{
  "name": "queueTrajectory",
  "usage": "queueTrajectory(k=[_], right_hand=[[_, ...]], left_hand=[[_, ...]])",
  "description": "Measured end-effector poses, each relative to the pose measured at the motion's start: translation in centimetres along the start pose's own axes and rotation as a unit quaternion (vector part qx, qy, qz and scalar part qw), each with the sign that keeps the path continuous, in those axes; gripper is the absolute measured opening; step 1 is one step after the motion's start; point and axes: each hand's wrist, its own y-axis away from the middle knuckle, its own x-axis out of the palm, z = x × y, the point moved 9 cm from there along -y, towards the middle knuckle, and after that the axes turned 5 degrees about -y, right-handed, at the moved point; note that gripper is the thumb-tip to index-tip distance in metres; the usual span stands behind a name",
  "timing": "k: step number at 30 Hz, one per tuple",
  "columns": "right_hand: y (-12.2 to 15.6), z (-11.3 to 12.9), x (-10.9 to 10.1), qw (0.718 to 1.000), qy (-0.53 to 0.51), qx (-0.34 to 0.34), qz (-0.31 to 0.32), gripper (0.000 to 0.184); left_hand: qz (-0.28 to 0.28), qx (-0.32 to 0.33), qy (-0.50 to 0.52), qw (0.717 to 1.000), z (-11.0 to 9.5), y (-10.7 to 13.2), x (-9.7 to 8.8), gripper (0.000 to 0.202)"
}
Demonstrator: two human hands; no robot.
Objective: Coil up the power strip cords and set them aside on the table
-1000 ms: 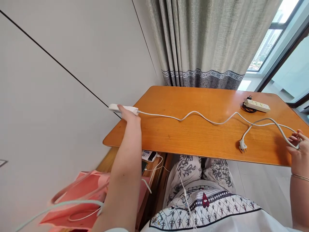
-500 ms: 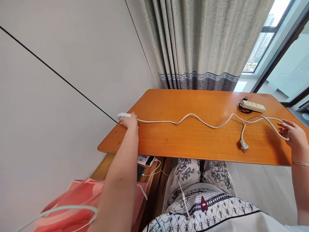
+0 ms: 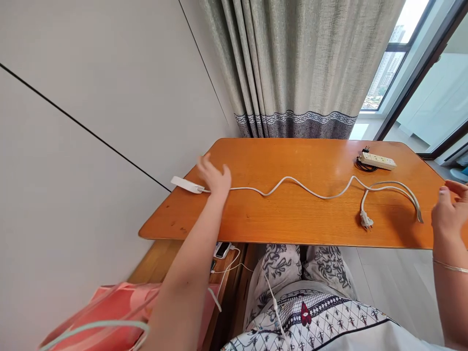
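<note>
Your counter [image 3: 278,161], mid-frame: smooth wood, soft gloss | your white power strip [image 3: 185,185], left of centre, and cord [image 3: 248,188]: smooth plastic | metal-pronged plug [image 3: 365,219], right: plastic | curtain [image 3: 300,58], top: rough matt woven cloth | wall panel [image 3: 91,58], upper left: smooth, matt | your trousers [image 3: 281,268], bottom centre: cloth

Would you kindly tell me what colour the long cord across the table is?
The cord is white, best seen in the head view.

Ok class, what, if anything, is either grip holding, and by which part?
Nothing visibly: the left grip is open near the white strip; the right grip, cut by the frame, is apart from the cord.
</note>
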Motion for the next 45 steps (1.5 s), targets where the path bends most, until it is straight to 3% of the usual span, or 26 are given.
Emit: queueTrajectory(k=[3,5,7,9,11,14,16,19,22,25,27,29,32,34,36,38,40,43,45], right_hand=[[2.7,6.4,1.4,0.985,0.005,-0.149,0.088,0.019],[5.6,10.2,3.6,0.949,0.010,-0.251,0.191,0.015],[8.7,12.2,5.5,0.911,0.010,-0.300,0.284,0.018],[11.2,12.5,7.2,0.881,0.031,-0.305,0.361,0.027],[13.1,11.6,8.5,0.860,0.069,-0.282,0.419,0.039],[14.7,9.7,9.7,0.845,0.122,-0.236,0.464,0.043],[15.3,9.2,10.2,0.843,0.120,-0.218,0.477,0.032],[16.7,10.3,11.2,0.842,0.036,-0.195,0.503,0.024],[19.1,14.1,12.0,0.803,-0.084,-0.201,0.555,0.021],[21.9,19.6,11.2,0.718,-0.158,-0.283,0.616,0.023],[22.1,22.9,9.7,0.692,-0.176,-0.344,0.610,0.023],[20.3,25.7,7.8,0.694,-0.234,-0.364,0.575,0.022],[13.9,26.8,7.2,0.762,-0.359,-0.253,0.477,0.018],[9.7,25.0,9.3,0.814,-0.390,-0.122,0.414,0.016],[8.0,23.9,12.7,0.826,-0.367,-0.060,0.423,0.022],[8.2,24.1,15.9,0.809,-0.349,-0.063,0.468,0.033],[10.0,25.6,18.1,0.774,-0.334,-0.102,0.528,0.046],[13.6,28.8,19.5,0.704,-0.346,-0.143,0.604,0.069],[14.9,30.5,20.1,0.682,-0.365,-0.131,0.620,0.062]], left_hand=[[0.100,0.067,0.128,0.984,-5.5,1.9,4.3,0.044],[0.173,0.095,0.172,0.965,-8.7,4.1,6.8,0.035],[0.251,0.139,0.163,0.944,-11.4,6.8,8.7,0.031],[0.326,0.185,0.114,0.920,-13.1,9.6,10.0,0.032],[0.381,0.212,0.047,0.899,-13.5,11.7,10.7,0.042],[0.430,0.215,-0.078,0.874,-12.3,12.9,11.3,0.053],[0.437,0.201,-0.128,0.867,-11.5,12.6,11.4,0.043],[0.377,0.184,-0.105,0.902,-12.2,10.7,10.5,0.033],[0.239,0.203,0.010,0.949,-14.8,8.4,7.8,0.029],[0.129,0.277,0.119,0.945,-18.0,7.8,4.8,0.025],[0.077,0.321,0.172,0.928,-19.6,8.1,3.2,0.026],[0.039,0.340,0.227,0.912,-20.5,8.6,1.8,0.023],[0.000,0.312,0.333,0.890,-21.0,9.0,-0.1,0.010],[-0.019,0.263,0.417,0.870,-21.3,9.1,-1.5,0.011],[-0.036,0.212,0.495,0.842,-21.9,9.1,-3.0,0.027],[-0.025,0.183,0.560,0.808,-23.3,8.9,-4.2,0.041],[0.009,0.160,0.610,0.776,-24.9,8.6,-5.0,0.053],[0.085,0.138,0.666,0.728,-27.2,8.2,-5.0,0.066],[0.134,0.112,0.689,0.704,-28.0,7.9,-4.5,0.067]])
